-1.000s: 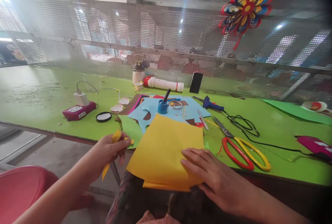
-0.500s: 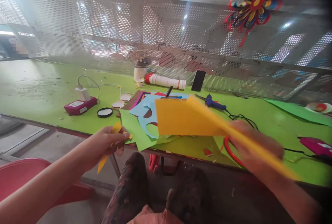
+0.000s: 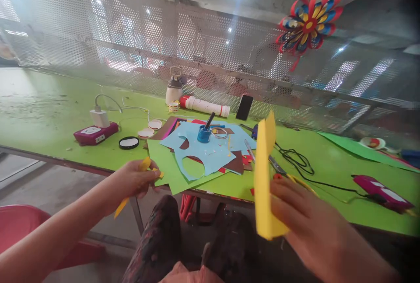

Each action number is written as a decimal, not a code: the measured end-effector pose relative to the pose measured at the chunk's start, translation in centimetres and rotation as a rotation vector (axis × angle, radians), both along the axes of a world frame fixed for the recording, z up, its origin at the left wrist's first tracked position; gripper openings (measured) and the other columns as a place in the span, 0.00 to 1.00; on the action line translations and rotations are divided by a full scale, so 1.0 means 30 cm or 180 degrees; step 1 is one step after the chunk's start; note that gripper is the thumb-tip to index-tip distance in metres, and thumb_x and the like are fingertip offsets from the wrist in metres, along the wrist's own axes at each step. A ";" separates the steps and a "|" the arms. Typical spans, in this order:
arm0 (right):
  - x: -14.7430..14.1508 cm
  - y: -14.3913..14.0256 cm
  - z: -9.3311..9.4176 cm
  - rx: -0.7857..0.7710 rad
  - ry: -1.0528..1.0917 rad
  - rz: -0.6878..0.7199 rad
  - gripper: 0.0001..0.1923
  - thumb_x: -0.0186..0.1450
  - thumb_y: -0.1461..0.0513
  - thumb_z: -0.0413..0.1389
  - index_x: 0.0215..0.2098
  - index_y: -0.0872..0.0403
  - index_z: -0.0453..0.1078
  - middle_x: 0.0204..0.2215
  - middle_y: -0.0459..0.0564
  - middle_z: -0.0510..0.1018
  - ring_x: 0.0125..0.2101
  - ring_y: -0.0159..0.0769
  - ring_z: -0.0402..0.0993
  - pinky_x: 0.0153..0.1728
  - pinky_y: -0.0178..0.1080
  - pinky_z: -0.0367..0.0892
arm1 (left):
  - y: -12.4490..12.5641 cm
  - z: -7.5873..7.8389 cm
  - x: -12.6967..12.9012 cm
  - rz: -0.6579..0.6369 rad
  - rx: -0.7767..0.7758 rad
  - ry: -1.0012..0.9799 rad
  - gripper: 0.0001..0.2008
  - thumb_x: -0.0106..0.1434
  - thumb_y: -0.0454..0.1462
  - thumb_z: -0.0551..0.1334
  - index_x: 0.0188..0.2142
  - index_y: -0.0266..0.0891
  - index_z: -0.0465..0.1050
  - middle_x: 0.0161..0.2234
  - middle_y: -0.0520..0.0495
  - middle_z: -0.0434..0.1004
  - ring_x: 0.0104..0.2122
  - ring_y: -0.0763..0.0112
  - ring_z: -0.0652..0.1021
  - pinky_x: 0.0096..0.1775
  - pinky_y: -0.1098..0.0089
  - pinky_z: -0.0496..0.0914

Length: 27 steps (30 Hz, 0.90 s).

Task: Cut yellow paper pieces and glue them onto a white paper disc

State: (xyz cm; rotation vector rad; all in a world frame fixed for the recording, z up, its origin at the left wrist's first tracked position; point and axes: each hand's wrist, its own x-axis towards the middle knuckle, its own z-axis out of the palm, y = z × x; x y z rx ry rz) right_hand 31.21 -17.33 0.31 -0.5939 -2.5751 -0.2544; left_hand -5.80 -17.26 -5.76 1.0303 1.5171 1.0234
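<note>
Swung upright, yellow sheet [image 3: 264, 178] stands edge-on, long axis vertical, in right hand [image 3: 308, 226].

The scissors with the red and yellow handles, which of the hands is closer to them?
Right. The right hand, holding the yellow sheet, is just in front of the scissors, partly covering their handles. The left hand is far across, off the table's near edge.

Bare forearms, no sleeves or jewellery in view; dark trousers [image 3: 157, 248] with a reddish floral pattern
</note>
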 end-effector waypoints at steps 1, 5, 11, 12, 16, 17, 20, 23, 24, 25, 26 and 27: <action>-0.027 -0.002 -0.022 0.0096 -0.0180 0.0004 0.18 0.65 0.73 0.47 0.49 0.55 0.71 0.47 0.60 0.79 0.47 0.50 0.75 0.48 0.53 0.74 | 0.006 0.007 -0.012 -0.0052 0.0060 0.0230 0.15 0.46 0.47 0.68 0.24 0.40 0.67 0.17 0.48 0.75 0.13 0.75 0.61 0.19 0.73 0.50; -0.104 0.002 -0.090 -0.0307 -0.0826 -0.0053 0.14 0.65 0.73 0.48 0.43 0.57 0.73 0.46 0.61 0.78 0.48 0.51 0.73 0.46 0.54 0.75 | 0.029 0.083 -0.029 0.0036 0.0710 0.1993 0.09 0.47 0.41 0.66 0.18 0.41 0.68 0.15 0.52 0.64 0.19 0.70 0.62 0.24 0.71 0.51; -0.133 0.021 -0.098 -0.0886 -0.0746 -0.0108 0.18 0.66 0.74 0.45 0.49 0.59 0.69 0.56 0.61 0.72 0.55 0.48 0.69 0.54 0.52 0.71 | 0.139 0.154 0.037 -0.0243 0.0932 0.1777 0.10 0.45 0.32 0.66 0.16 0.41 0.64 0.18 0.51 0.67 0.22 0.69 0.64 0.25 0.71 0.50; -0.125 0.024 -0.093 -0.0891 -0.0654 -0.0138 0.18 0.66 0.74 0.45 0.49 0.57 0.69 0.56 0.60 0.72 0.55 0.46 0.69 0.54 0.51 0.71 | 0.164 0.150 0.037 -0.0190 0.0802 0.1662 0.10 0.45 0.31 0.65 0.16 0.41 0.64 0.18 0.51 0.68 0.20 0.70 0.65 0.24 0.72 0.51; -0.063 0.031 -0.072 -0.0799 -0.0254 -0.0214 0.17 0.66 0.73 0.45 0.48 0.52 0.65 0.56 0.56 0.73 0.56 0.41 0.70 0.55 0.47 0.71 | 0.221 0.138 -0.010 0.0035 0.0179 0.0979 0.06 0.52 0.32 0.64 0.28 0.40 0.66 0.20 0.46 0.77 0.14 0.69 0.71 0.18 0.75 0.49; -0.044 0.032 -0.066 -0.0764 -0.0181 -0.0222 0.17 0.66 0.72 0.46 0.48 0.50 0.65 0.56 0.55 0.73 0.56 0.40 0.70 0.55 0.45 0.71 | 0.223 0.141 -0.025 0.0070 0.0043 0.0779 0.07 0.53 0.32 0.64 0.31 0.40 0.66 0.23 0.42 0.79 0.16 0.66 0.75 0.17 0.77 0.48; 0.013 0.036 -0.059 -0.0631 -0.0006 -0.0166 0.19 0.66 0.71 0.47 0.51 0.48 0.64 0.56 0.52 0.73 0.56 0.38 0.70 0.55 0.43 0.71 | 0.220 0.165 -0.045 0.0187 -0.0286 0.0228 0.09 0.58 0.31 0.62 0.37 0.37 0.63 0.29 0.31 0.81 0.25 0.52 0.83 0.15 0.79 0.43; 0.069 0.047 -0.069 -0.0547 0.0217 -0.0095 0.22 0.65 0.71 0.48 0.55 0.46 0.62 0.57 0.50 0.72 0.57 0.40 0.70 0.56 0.43 0.71 | 0.231 0.183 -0.020 0.0368 -0.0473 -0.0194 0.07 0.61 0.29 0.60 0.37 0.35 0.61 0.31 0.26 0.80 0.27 0.48 0.84 0.13 0.80 0.43; 0.087 0.050 -0.074 -0.0545 0.0293 -0.0070 0.24 0.66 0.70 0.49 0.57 0.46 0.61 0.58 0.50 0.72 0.57 0.41 0.70 0.56 0.43 0.70 | 0.239 0.184 -0.007 0.0433 -0.0506 -0.0310 0.07 0.61 0.28 0.60 0.37 0.35 0.61 0.31 0.26 0.80 0.27 0.48 0.84 0.12 0.80 0.44; 0.106 0.053 -0.079 -0.0540 0.0387 -0.0055 0.24 0.66 0.70 0.49 0.58 0.45 0.61 0.59 0.50 0.71 0.57 0.43 0.70 0.56 0.44 0.70 | 0.246 0.182 0.007 0.0500 -0.0526 -0.0412 0.07 0.61 0.28 0.59 0.37 0.34 0.62 0.30 0.27 0.80 0.26 0.49 0.84 0.11 0.80 0.45; 0.124 0.054 -0.082 -0.0531 0.0489 -0.0057 0.25 0.66 0.69 0.50 0.59 0.44 0.61 0.59 0.50 0.71 0.57 0.45 0.70 0.56 0.45 0.71 | 0.253 0.179 0.021 0.0569 -0.0531 -0.0502 0.06 0.62 0.27 0.59 0.37 0.34 0.62 0.29 0.28 0.80 0.25 0.50 0.84 0.11 0.80 0.46; 0.142 0.055 -0.084 -0.0517 0.0583 -0.0073 0.25 0.67 0.68 0.50 0.60 0.45 0.62 0.59 0.50 0.72 0.56 0.47 0.71 0.55 0.46 0.72 | 0.257 0.175 0.032 0.0642 -0.0525 -0.0582 0.05 0.62 0.27 0.58 0.38 0.33 0.63 0.28 0.29 0.80 0.24 0.51 0.83 0.10 0.80 0.47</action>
